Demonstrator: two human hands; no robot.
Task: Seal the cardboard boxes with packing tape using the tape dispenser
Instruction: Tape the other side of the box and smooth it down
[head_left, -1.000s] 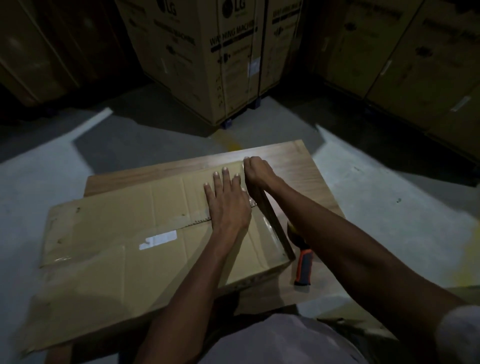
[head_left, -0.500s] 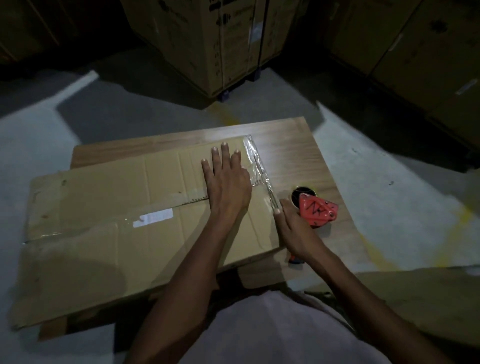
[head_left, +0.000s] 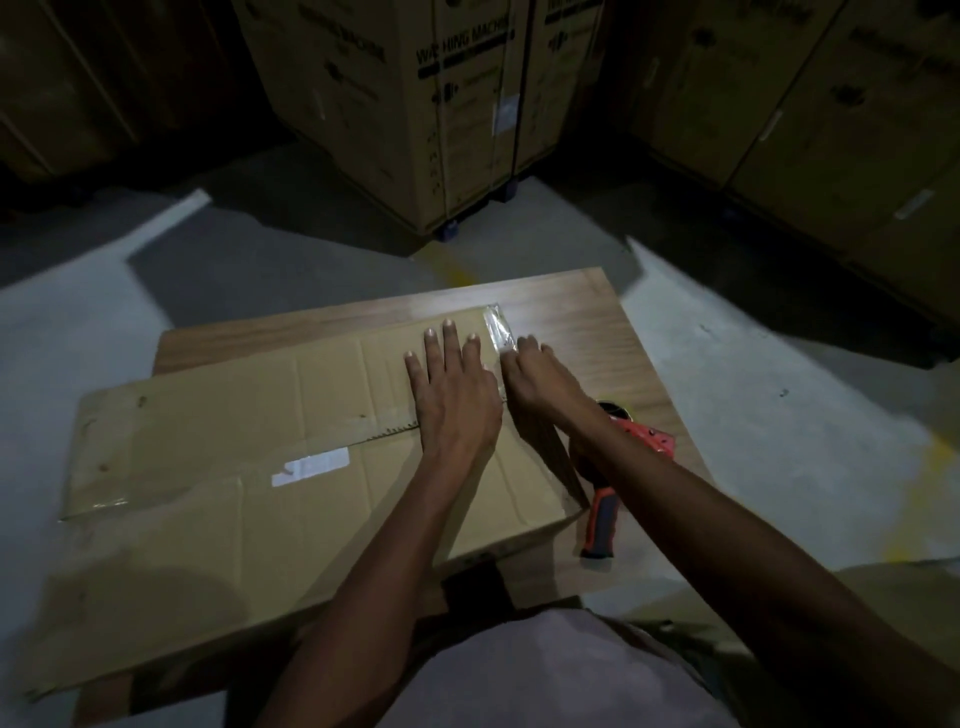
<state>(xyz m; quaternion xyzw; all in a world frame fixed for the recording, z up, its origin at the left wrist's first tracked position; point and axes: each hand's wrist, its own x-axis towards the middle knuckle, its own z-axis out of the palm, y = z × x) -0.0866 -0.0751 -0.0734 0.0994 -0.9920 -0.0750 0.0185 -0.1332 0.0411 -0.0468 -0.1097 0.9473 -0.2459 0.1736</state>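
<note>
A flat brown cardboard box (head_left: 234, 467) lies across a small wooden table (head_left: 587, 332). My left hand (head_left: 452, 395) lies flat with spread fingers on the box top near its right end. My right hand (head_left: 535, 379) presses with straight fingers on the clear packing tape (head_left: 497, 330) that runs along the box's right edge. The red tape dispenser (head_left: 649, 441) with its orange and black handle lies on the table right of the box, partly hidden by my right forearm. No hand holds it.
Tall printed washing-machine cartons (head_left: 415, 104) stand on the grey concrete floor (head_left: 779, 389) beyond the table. More cartons (head_left: 831, 130) line the right side. A white label (head_left: 311, 465) sticks on the box top.
My right hand has moved from the near end of the taped edge beside the dispenser up to the far part of the tape. My left hand stays flat on the box.
</note>
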